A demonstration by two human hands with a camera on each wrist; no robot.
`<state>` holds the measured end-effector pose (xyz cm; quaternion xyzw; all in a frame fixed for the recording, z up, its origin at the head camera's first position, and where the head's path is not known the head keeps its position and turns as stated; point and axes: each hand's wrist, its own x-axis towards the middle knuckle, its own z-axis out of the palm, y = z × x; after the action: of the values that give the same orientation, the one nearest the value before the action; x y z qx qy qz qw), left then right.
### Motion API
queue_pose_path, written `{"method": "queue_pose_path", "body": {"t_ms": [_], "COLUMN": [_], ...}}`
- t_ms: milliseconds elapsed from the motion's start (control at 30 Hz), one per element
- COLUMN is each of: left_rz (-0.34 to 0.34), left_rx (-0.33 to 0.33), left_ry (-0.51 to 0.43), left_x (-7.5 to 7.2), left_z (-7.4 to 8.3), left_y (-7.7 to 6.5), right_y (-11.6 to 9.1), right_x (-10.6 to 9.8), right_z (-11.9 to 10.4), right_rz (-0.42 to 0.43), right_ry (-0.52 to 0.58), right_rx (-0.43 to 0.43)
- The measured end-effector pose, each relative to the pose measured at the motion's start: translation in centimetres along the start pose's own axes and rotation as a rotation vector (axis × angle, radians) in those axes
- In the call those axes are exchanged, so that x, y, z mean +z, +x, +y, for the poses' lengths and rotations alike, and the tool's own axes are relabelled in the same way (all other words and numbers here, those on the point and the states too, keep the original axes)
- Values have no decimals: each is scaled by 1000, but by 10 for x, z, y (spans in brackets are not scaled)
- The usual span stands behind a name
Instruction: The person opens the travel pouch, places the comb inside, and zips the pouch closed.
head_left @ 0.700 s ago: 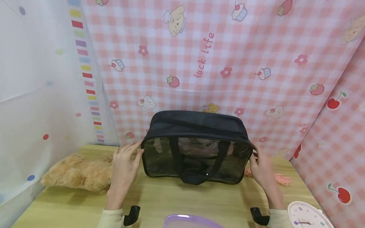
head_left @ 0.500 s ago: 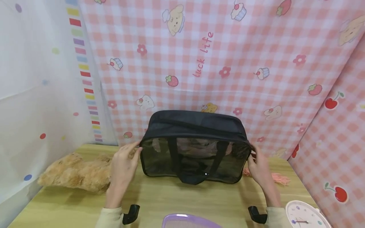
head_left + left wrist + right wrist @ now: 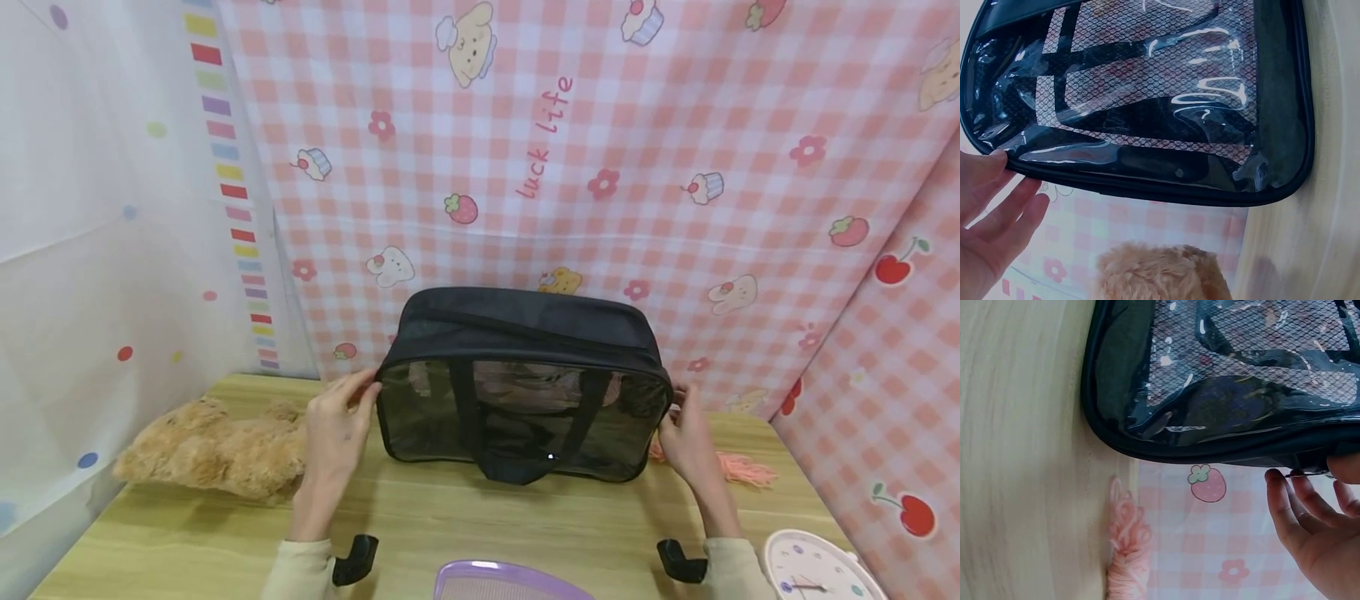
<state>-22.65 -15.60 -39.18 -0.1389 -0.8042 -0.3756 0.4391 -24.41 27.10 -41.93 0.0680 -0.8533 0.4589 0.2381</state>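
A black bag [image 3: 525,325] with clear front panels and two dark straps stands upright on the table, its front handle loop hanging down. My left hand [image 3: 336,429] pinches its upper left edge, thumb at the front rim and fingers toward the back. At the opposite side, my right hand [image 3: 686,437] holds the upper right edge. In the right wrist view a thin shiny piece [image 3: 1310,474] shows between the fingertips and the bag's side. Mesh [image 3: 1147,94] is visible through the clear panel. Parts of the fingers are hidden behind the bag.
A tan fluffy plush [image 3: 217,450] lies left of my left hand. Pink yarn [image 3: 746,469] lies behind my right hand. A white clock [image 3: 817,571] sits at the front right, and a purple comb [image 3: 502,575] at the front edge. A checked curtain [image 3: 540,233] hangs behind.
The head view has shifted slightly, moving the whole scene a little across the picture. Both hands keep their hold on the bag's sides, and the bag stays in place.
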Motion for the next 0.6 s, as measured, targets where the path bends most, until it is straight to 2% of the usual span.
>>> {"method": "queue_pose_path", "body": {"t_ms": [133,233,400,600], "left_rz": [4,-5,-17,-23], "left_rx": [-24,-58,-89,-87], "left_ry": [-37,-54,-72,-71], "left_x": [1,1,0,0], "left_z": [-1,-1,0,2], "left_y": [0,-1,-1,-1], "right_y": [0,0,0,-2], "right_x": [0,-2,-6,-8], "right_z": [2,0,-6,-11], "right_rz": [11,-3,5,57], "right_ry": [23,45,50,106], "right_rx": [9,65,206,255]}}
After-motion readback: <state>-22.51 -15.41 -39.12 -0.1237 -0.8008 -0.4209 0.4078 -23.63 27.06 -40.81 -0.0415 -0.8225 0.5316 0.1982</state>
